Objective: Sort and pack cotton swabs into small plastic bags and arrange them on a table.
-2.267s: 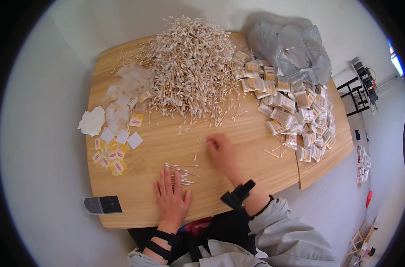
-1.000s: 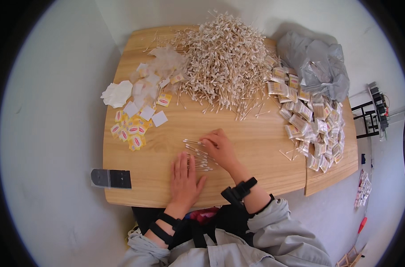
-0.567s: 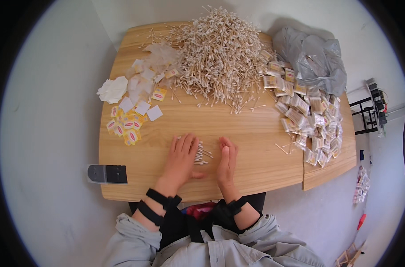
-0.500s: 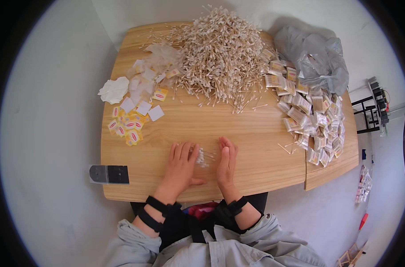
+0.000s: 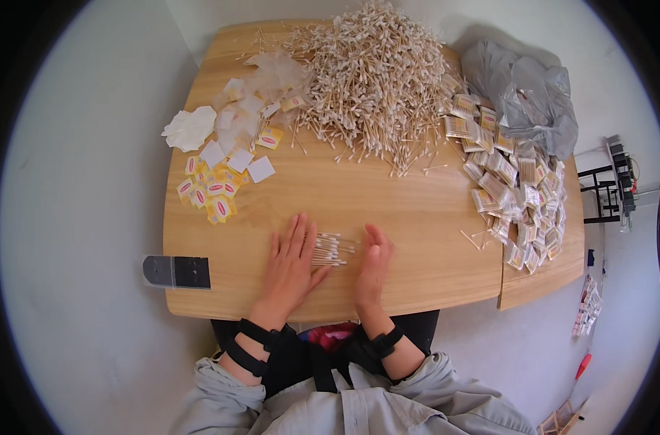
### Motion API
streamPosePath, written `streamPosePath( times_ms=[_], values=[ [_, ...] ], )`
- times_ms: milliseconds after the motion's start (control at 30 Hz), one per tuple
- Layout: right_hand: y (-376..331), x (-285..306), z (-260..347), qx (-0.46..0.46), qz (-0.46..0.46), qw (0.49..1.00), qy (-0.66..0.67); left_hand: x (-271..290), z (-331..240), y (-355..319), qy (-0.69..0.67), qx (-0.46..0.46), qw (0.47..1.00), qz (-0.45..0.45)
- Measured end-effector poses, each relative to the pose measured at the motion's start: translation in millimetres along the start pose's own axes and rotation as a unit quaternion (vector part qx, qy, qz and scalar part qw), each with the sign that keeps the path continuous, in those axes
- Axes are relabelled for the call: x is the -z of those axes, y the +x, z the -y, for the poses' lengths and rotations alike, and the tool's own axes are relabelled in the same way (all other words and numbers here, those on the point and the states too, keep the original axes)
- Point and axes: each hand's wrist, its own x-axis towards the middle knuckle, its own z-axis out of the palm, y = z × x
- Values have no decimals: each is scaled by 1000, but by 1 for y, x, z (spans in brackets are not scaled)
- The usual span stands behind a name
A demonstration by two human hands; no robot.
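Observation:
A small row of cotton swabs [image 5: 331, 249] lies crosswise on the table in front of me, their white tips pointing right. My left hand [image 5: 290, 259] rests flat over their left ends, fingers stretched out. Just right of the tips, my right hand [image 5: 374, 268] stands on its edge, palm toward the swabs. Its fingers are slightly bent and partly hidden, and nothing shows in it. Beyond both hands rises a big heap of loose cotton swabs [image 5: 377, 80].
Yellow-and-white cards [image 5: 212, 188], white square cards [image 5: 260, 169] and clear plastic bags [image 5: 279, 76] lie at left. Packed swab bundles [image 5: 498, 168] pile up at right below a grey plastic bag [image 5: 522, 90]. A black strip [image 5: 178, 272] sits on the left edge.
My left hand has flattened over the swabs, and they now show more clearly as a spread row. My right hand's fingers have bent a little more. The whole view has shifted slightly.

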Motion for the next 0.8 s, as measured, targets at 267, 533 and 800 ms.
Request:
streamPosePath(
  times_ms=[267,533,800],
  values=[
    [9,-17,-14,-4,30,997,75,2,-10,-13,-53,71,996,-31],
    [9,-44,-8,-23,124,986,107,-7,-9,-3,-25,68,997,-9],
    [3,-24,5,-54,133,987,68,-6,-13,-17,-20,69,997,-10]
  ],
)
